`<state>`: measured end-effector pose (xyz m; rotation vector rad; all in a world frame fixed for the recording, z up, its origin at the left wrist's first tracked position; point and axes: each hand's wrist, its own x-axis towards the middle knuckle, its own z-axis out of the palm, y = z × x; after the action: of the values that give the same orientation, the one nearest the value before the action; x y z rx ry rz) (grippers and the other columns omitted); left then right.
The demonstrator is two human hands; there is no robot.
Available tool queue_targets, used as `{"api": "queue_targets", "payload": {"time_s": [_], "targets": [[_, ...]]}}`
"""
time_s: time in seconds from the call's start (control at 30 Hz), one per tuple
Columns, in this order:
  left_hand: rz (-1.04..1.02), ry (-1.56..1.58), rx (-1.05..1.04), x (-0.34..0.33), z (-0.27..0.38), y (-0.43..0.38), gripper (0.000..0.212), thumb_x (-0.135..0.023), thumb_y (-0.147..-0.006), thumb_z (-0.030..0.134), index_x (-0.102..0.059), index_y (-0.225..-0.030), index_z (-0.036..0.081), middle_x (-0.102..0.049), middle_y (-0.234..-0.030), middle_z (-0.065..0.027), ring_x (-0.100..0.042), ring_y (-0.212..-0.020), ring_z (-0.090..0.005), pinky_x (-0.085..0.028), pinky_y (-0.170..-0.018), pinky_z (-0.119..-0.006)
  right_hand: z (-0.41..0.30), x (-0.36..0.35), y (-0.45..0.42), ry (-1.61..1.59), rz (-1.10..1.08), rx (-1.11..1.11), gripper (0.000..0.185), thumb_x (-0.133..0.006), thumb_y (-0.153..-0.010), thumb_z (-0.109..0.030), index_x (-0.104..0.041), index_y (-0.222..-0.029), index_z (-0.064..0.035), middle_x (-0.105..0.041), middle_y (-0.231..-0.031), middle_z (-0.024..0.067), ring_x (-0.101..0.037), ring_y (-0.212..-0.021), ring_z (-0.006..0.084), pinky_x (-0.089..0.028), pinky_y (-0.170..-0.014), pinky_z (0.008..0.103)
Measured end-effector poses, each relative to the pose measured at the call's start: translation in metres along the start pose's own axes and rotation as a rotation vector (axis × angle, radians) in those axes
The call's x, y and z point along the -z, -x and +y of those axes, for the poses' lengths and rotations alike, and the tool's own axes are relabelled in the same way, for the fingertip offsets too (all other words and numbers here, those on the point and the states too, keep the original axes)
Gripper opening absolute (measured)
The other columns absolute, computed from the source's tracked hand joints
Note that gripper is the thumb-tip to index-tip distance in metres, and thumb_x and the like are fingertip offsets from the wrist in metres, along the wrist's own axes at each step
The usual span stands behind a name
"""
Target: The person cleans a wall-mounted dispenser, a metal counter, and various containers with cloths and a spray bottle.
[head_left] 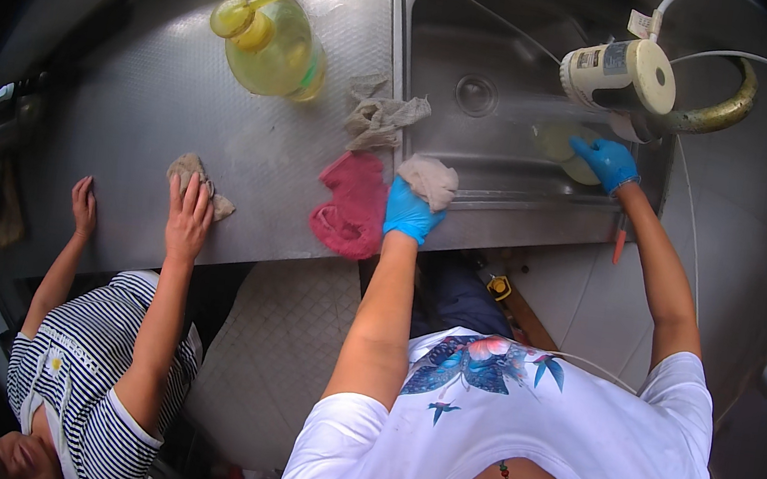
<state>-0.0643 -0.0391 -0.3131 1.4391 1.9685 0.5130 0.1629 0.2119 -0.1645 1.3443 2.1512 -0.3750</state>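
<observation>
My left hand (412,212), in a blue glove, holds a bunched whitish cloth (428,180) at the front rim of the steel sink (502,207). Against its left side lies a red cloth glove or mitt (353,207), with a crumpled grey cloth (378,118) behind it. Over the right part of the sink, my right hand (606,164), also blue-gloved, is at a pale yellowish-green round item (581,169); its fingers partly hide the hold. A similar pale shape (554,140) lies just left of it, blurred.
A tap-mounted white cylindrical device (619,74) and a brass-coloured curved spout (715,115) overhang the sink's right end. A yellow pump bottle (270,53) stands on the steel counter (136,87). At left, another person in stripes presses a brown cloth (189,169) on the counter.
</observation>
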Motion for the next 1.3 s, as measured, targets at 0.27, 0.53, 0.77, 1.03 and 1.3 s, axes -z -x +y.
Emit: {"api": "queue_targets", "payload": {"time_s": [0.27, 0.53, 0.77, 1.03, 1.3], "targets": [[0.045, 0.136, 0.028, 0.003, -0.001, 0.002, 0.034, -0.046, -0.081, 0.03, -0.053, -0.111, 0.013, -0.055, -0.114, -0.008, -0.049, -0.11, -0.0258, -0.035, -0.097, -0.036, 0.031, -0.035, -0.04, 0.103, -0.067, 0.031, 0.073, -0.029, -0.081, -0.069, -0.066, -0.092, -0.0071, -0.06, -0.086, 0.0258, -0.058, -0.081, 0.0405, -0.045, -0.075, 0.0437], [0.049, 0.329, 0.073, 0.005, -0.003, 0.002, 0.035, -0.047, -0.081, 0.03, -0.054, -0.11, 0.013, -0.056, -0.114, -0.0088, -0.049, -0.11, -0.0262, -0.036, -0.097, -0.036, 0.025, -0.034, -0.045, -0.015, -0.105, -0.081, 0.081, -0.029, -0.077, -0.074, -0.066, -0.085, -0.0017, -0.059, -0.082, 0.0285, -0.057, -0.081, 0.042, -0.044, -0.075, 0.0451], [0.073, 0.307, 0.087, 0.004, -0.003, 0.003, 0.033, -0.049, -0.08, 0.031, -0.054, -0.107, 0.013, -0.057, -0.111, -0.009, -0.05, -0.108, -0.0255, -0.039, -0.094, -0.036, 0.034, -0.034, -0.045, 0.011, -0.147, -0.155, 0.085, -0.028, -0.077, -0.074, -0.066, -0.085, 0.0017, -0.058, -0.089, 0.0294, -0.055, -0.089, 0.0433, -0.042, -0.082, 0.0436], [0.135, 1.088, 0.179, -0.007, -0.004, 0.001, 0.029, -0.054, -0.077, 0.027, -0.056, -0.102, 0.013, -0.059, -0.106, -0.0082, -0.053, -0.104, -0.0252, -0.041, -0.09, -0.035, 0.039, -0.034, -0.048, 0.018, -0.138, -0.18, 0.087, -0.026, -0.077, -0.075, -0.065, -0.087, 0.0018, -0.058, -0.089, 0.0289, -0.056, -0.089, 0.0429, -0.042, -0.082, 0.0436], [0.132, 0.222, 0.039, -0.006, -0.003, 0.0, 0.028, -0.051, -0.079, 0.027, -0.055, -0.102, 0.013, -0.058, -0.107, -0.0076, -0.052, -0.104, -0.025, -0.042, -0.089, -0.035, 0.024, -0.013, -0.036, 0.033, -0.096, -0.216, 0.086, -0.03, -0.075, -0.076, -0.065, -0.092, 0.0007, -0.059, -0.094, 0.0275, -0.057, -0.092, 0.0399, -0.044, -0.083, 0.0421]]}}
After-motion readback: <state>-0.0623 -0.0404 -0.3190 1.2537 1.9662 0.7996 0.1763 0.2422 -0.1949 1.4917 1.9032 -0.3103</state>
